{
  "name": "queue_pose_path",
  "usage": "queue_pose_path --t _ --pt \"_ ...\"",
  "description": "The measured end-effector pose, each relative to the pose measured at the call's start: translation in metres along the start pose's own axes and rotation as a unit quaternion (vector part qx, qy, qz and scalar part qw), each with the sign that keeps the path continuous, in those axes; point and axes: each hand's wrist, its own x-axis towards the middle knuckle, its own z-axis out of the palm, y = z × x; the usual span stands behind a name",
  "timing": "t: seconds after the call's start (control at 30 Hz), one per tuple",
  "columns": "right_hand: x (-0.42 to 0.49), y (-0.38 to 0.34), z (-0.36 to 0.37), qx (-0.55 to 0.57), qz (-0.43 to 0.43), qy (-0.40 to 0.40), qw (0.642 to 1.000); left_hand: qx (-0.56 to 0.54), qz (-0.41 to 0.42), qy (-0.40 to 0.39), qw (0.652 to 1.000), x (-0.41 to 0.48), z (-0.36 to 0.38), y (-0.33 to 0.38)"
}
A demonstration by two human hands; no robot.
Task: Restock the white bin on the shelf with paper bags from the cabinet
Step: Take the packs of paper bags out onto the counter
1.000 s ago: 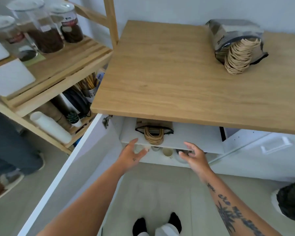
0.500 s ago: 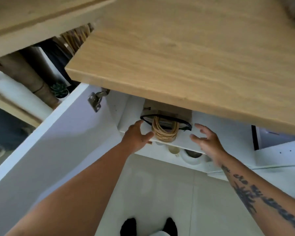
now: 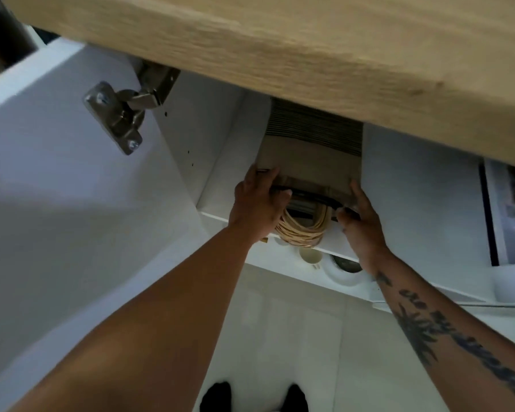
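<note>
A bundle of brown paper bags [image 3: 306,162] lies flat on the white cabinet shelf [image 3: 404,185] under the wooden countertop, bound by a black band, its twisted paper handles [image 3: 302,233] hanging over the shelf's front edge. My left hand [image 3: 257,203] grips the bundle's front left corner. My right hand [image 3: 361,218] holds its front right corner, fingers on the band. The white bin is out of view.
The wooden countertop [image 3: 309,55] juts out overhead. The open white cabinet door [image 3: 57,203] with a metal hinge [image 3: 122,114] stands at left. On the lower shelf sit a cup [image 3: 309,257] and a white bowl [image 3: 343,272]. My feet stand on the pale floor below.
The view has dropped lower and closer to the cabinet. Both hands have moved from hovering at the shelf edge to gripping the bag bundle's front corners.
</note>
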Motion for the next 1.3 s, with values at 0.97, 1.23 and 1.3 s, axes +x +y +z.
queue_pose_path --t 0.97,1.23,1.3 --pt "-0.084 0.033 -0.029 0.179 0.059 -0.095 0.977 -0.396 -0.138 -0.101 0.902 -0.083 -0.011 -0.015" --pt "-0.108 0.037 -0.047 0.191 0.106 -0.178 0.959 -0.412 -0.175 -0.117 0.887 -0.121 -0.015 -0.010" --pt "-0.126 0.041 -0.054 0.195 0.126 -0.182 0.955 -0.412 -0.181 -0.134 0.883 -0.137 -0.017 -0.010"
